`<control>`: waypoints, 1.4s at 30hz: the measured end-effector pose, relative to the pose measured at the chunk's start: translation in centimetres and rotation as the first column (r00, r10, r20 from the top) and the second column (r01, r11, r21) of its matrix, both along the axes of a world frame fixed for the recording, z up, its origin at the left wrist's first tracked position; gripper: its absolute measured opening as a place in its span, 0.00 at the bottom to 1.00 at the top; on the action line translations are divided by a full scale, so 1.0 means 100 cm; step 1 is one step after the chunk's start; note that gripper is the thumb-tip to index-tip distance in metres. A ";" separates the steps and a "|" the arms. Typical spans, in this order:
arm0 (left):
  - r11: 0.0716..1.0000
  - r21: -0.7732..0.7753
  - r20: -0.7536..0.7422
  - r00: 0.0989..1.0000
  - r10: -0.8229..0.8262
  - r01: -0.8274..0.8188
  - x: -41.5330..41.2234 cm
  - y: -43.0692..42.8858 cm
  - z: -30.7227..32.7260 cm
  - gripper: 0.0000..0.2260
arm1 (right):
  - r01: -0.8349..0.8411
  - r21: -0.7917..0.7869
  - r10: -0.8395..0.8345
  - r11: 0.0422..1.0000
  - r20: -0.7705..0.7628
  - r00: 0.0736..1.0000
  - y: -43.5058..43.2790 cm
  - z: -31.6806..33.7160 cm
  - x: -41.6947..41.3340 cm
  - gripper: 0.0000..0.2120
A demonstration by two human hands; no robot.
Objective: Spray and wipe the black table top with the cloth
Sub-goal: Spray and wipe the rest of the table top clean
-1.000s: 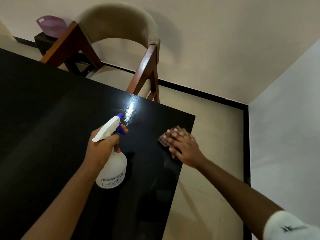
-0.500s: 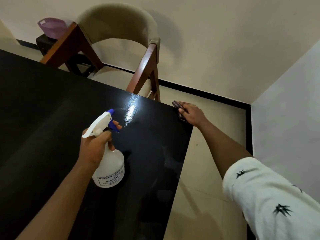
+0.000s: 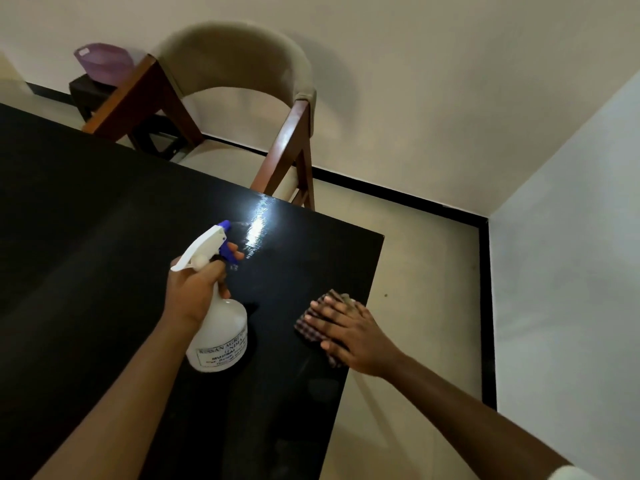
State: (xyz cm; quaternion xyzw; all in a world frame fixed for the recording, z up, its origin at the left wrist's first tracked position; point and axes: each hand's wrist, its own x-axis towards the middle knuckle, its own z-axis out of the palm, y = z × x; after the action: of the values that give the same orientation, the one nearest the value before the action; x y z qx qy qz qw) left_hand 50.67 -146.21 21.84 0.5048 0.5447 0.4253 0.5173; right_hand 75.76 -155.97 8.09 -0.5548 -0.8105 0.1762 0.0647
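Observation:
The black table top (image 3: 104, 254) fills the left and middle of the view, with a shiny glare patch near its far right corner. My left hand (image 3: 194, 289) grips the neck of a white spray bottle (image 3: 221, 337) with a blue nozzle, one finger on the trigger, and holds it above the table. My right hand (image 3: 349, 332) lies flat with straight fingers on a checked cloth (image 3: 313, 329), pressing it onto the table close to the right edge. Most of the cloth is hidden under the hand.
A beige chair with brown wooden arms (image 3: 294, 140) stands behind the table's far edge. A purple tub (image 3: 104, 62) sits on a dark stand at the back left. Beige floor (image 3: 415, 289) and white walls lie to the right.
My right hand has come back from the table's far right corner toward me along the right edge, with the cloth under it. The spray bottle has barely shifted.

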 end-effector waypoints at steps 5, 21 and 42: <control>0.998 0.016 -0.063 0.996 -0.056 0.057 -0.010 -0.007 -0.006 0.13 | 0.147 0.032 -0.149 0.989 0.083 0.985 0.050 0.006 0.025 0.27; 0.968 0.181 -0.114 0.981 -0.156 0.175 -0.026 -0.044 -0.005 0.22 | 0.040 -0.001 -0.040 0.999 0.077 0.996 -0.068 0.006 -0.071 0.25; 0.983 -0.128 -0.126 0.981 -0.150 0.134 -0.125 -0.176 0.029 0.24 | 0.134 0.002 -0.134 0.991 0.050 0.990 -0.086 0.004 -0.084 0.29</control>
State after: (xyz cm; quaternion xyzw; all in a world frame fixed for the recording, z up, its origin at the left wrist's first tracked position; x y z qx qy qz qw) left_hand 38.15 -163.85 24.75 0.5383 0.5653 0.3189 0.5375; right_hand 67.34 -164.59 8.45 -0.6124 -0.7726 0.1580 0.0559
